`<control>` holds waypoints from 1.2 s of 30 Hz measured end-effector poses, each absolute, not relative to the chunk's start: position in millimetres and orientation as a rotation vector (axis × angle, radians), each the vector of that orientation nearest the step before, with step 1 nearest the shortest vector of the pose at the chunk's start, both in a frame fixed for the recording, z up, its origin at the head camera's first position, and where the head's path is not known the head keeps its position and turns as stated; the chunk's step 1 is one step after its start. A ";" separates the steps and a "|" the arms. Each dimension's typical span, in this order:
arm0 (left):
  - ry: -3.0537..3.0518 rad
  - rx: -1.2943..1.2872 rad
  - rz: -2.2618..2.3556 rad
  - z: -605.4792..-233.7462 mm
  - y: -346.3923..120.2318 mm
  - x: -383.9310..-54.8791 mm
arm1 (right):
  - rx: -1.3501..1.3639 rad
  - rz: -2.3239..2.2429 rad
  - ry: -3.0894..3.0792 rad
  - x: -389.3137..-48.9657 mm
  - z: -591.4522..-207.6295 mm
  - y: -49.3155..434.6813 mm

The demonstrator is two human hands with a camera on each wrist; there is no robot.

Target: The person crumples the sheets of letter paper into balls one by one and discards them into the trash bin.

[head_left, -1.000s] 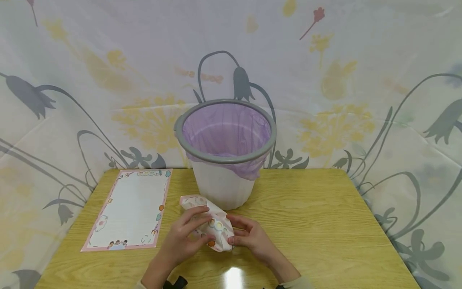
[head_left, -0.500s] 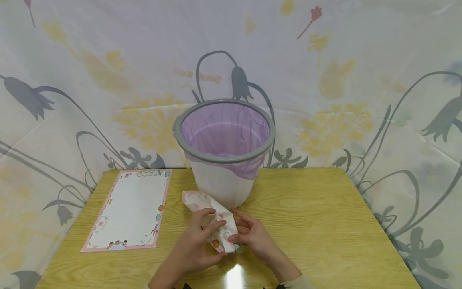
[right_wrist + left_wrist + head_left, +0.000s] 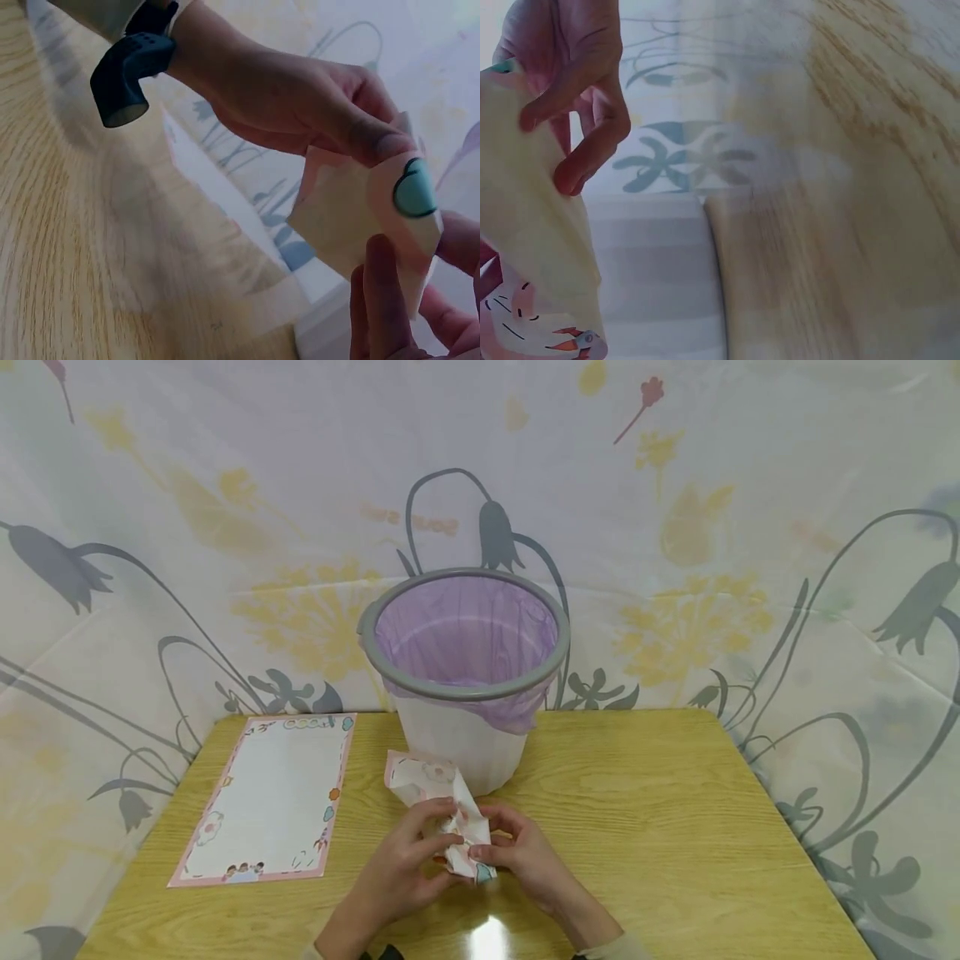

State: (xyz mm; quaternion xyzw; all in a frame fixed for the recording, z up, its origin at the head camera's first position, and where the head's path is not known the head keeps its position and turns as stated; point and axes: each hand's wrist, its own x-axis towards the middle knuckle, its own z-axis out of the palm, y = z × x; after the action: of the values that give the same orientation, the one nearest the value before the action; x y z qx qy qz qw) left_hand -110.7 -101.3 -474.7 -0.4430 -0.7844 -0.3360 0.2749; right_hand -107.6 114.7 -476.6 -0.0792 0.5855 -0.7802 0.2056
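A white sheet of paper (image 3: 427, 777) with a pink border and cartoon prints is partly crumpled and folded, held between both hands just in front of the bin. My left hand (image 3: 401, 864) grips its left side with curled fingers and thumb. From the right, my right hand (image 3: 528, 856) pinches the paper between thumb and fingers. The left wrist view shows a broad fold of the paper (image 3: 525, 202) at the left edge. A blue cloud print stands out on the paper (image 3: 345, 210) in the right wrist view. Some fingertips are hidden behind the folds.
A white bin (image 3: 450, 727) with a grey rim and purple liner (image 3: 480, 643) stands behind the hands. Flat on the wooden table (image 3: 637, 827), to the left, lies another pink-bordered sheet of paper (image 3: 270, 802). A flower-patterned cloth (image 3: 600, 510) hangs behind and at both sides.
The paper has been crumpled narrower between the hands, and its free upper corner has shifted slightly right. My left hand has moved right, closer to the right hand, which stays nearly in place.
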 end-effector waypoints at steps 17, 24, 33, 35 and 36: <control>-1.902 -1.155 -1.150 -483.5 -97.7 -123.2 | -0.440 -2.191 1.599 -107.6 -489.1 120.9; -1.951 -1.088 -1.276 -482.7 -97.5 -120.9 | -0.346 -2.190 1.712 -106.2 -487.5 116.6; -1.981 -1.045 -1.393 -486.3 -94.4 -119.9 | -0.437 -2.261 1.660 -104.7 -489.1 115.8; -1.979 -1.040 -1.411 -486.4 -93.5 -119.8 | -0.407 -2.255 1.690 -103.3 -488.2 114.9; -1.974 -1.040 -1.419 -486.1 -92.9 -119.9 | -0.389 -2.253 1.703 -102.4 -487.7 114.5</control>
State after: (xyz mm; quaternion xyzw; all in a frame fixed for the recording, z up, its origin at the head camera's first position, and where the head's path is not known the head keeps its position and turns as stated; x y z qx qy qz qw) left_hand -119.9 -92.9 -486.1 -0.3813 -0.7235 -0.5202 0.2461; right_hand -102.4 114.5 -487.7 -0.1351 0.5912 -0.7818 0.1448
